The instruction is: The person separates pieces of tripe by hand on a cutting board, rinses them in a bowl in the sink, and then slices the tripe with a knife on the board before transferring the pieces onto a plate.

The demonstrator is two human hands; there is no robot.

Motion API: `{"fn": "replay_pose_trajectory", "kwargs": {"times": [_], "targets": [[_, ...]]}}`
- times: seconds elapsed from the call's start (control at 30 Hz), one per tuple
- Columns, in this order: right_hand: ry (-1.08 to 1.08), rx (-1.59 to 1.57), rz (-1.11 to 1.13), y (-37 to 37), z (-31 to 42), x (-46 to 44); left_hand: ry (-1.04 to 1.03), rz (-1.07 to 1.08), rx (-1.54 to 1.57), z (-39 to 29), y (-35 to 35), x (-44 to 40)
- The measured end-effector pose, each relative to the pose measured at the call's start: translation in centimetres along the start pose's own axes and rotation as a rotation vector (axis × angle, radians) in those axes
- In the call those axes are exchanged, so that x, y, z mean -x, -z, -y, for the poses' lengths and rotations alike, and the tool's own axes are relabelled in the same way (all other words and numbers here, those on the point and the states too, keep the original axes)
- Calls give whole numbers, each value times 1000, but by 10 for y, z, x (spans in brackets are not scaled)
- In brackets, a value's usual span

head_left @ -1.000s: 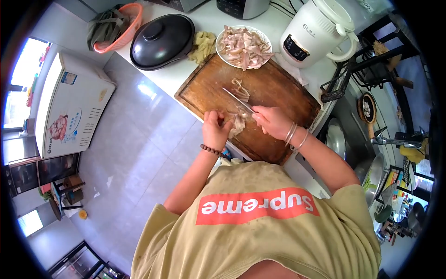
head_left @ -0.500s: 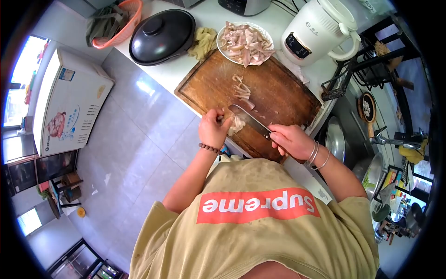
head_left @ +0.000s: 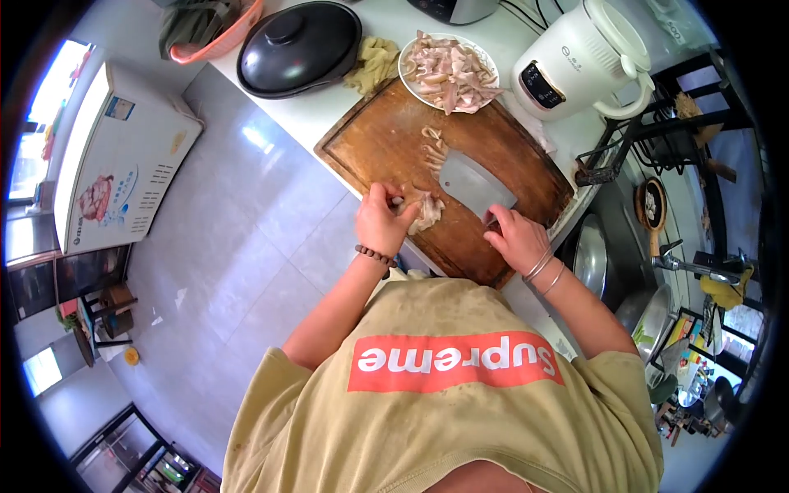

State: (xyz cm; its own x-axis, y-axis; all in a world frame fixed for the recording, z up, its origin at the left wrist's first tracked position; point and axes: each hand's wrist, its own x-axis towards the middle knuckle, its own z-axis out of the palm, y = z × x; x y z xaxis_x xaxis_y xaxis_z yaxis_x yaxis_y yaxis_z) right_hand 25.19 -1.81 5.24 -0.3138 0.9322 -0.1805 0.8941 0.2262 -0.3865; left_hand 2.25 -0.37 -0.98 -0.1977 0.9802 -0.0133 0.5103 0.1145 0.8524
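My left hand (head_left: 383, 218) is closed at the near left edge of the wooden cutting board (head_left: 370, 135), its fingertips pinched at a pale piece of meat (head_left: 426, 212). In my right hand (head_left: 518, 240) is a cleaver (head_left: 477, 182), its fingers curled at the handle end, which the hand mostly hides. The blade's broad side faces up over the middle of the board. Beside the blade's far end lie several cut meat strips (head_left: 434, 149). Beyond them, a white plate (head_left: 496, 64) is heaped with sliced meat (head_left: 450, 72).
A black lidded pot (head_left: 300, 48) and a yellowish cloth (head_left: 374, 66) stand left of the plate. To its right is a white electric jug (head_left: 575, 62). A sink (head_left: 618, 275) with metal bowls lies right of the board; a white freezer (head_left: 123, 160) stands across the floor.
The cleaver has turned from edge-down to broad side up and shifted right, away from the meat in my left hand. The whole view has shifted slightly.
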Motion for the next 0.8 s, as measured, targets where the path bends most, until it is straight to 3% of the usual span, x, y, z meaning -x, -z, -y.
{"fn": "replay_pose_trajectory", "kwargs": {"times": [0.1,0.17,0.3,0.47,0.8], "targets": [[62,144,115,4,1,-8,-10,0,3,-3,2,0],[178,80,-37,9,18,-30,-4,-5,-4,-5,2,0],[412,-133,-90,-1,47,-82,-20,-9,-23,1,0,0],[540,122,147,-14,62,-116,-9,1,30,3,1,-2],[641,400,203,-16,70,-129,-34,-9,3,0,3,-1]]}}
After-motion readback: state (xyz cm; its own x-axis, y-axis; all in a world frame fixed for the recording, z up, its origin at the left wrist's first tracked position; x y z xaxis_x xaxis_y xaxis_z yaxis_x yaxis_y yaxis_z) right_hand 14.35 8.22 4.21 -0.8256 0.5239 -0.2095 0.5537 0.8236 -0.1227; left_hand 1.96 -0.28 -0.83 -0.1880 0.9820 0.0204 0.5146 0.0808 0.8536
